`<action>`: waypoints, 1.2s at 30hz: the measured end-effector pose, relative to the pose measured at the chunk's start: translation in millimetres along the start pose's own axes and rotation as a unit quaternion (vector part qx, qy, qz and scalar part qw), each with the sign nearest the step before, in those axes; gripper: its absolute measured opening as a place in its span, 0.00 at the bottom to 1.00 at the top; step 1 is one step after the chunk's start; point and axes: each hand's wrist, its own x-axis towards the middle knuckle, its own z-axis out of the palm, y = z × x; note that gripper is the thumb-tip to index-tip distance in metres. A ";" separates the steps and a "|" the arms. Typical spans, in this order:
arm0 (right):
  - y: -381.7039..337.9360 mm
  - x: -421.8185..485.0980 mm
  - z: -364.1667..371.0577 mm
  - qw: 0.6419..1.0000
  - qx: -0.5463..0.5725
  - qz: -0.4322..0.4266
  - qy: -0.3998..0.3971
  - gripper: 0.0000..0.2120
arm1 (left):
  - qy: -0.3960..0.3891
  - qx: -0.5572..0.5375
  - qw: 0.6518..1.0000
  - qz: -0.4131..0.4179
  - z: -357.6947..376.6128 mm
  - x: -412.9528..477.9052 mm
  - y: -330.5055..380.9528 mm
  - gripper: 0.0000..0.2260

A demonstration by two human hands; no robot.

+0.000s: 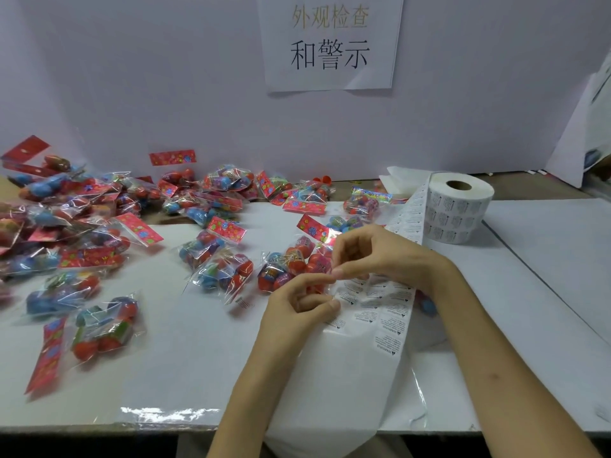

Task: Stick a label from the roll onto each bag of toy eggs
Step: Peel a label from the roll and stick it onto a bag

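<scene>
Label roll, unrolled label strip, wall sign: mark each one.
label roll [458, 211]: head view, on its printed outer side.
unrolled label strip [380, 304]: head view, on a printed label midway across it.
wall sign [330, 56]: head view, on its black characters.

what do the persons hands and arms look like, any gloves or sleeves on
The left hand and right hand are bare: no gloves, rings or watch showing. The forearms are bare too, with no sleeve in view up to the frame edge.
</scene>
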 end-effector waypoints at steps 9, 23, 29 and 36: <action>-4.7 -3.5 4.0 0.990 -0.104 0.053 -0.076 0.11 | 0.004 0.016 1.000 0.002 0.0 2.7 -0.9 0.12; 2.8 -2.1 5.8 0.984 -0.121 0.095 -0.086 0.05 | 0.010 0.052 0.998 0.039 2.0 3.7 0.2 0.16; 5.0 -2.0 4.2 0.986 -0.121 0.091 -0.071 0.04 | 0.016 0.062 0.997 0.044 3.2 2.4 2.2 0.19; 4.7 -3.2 2.6 0.989 -0.119 0.082 -0.043 0.03 | 0.018 0.047 0.998 0.031 2.4 1.9 2.0 0.18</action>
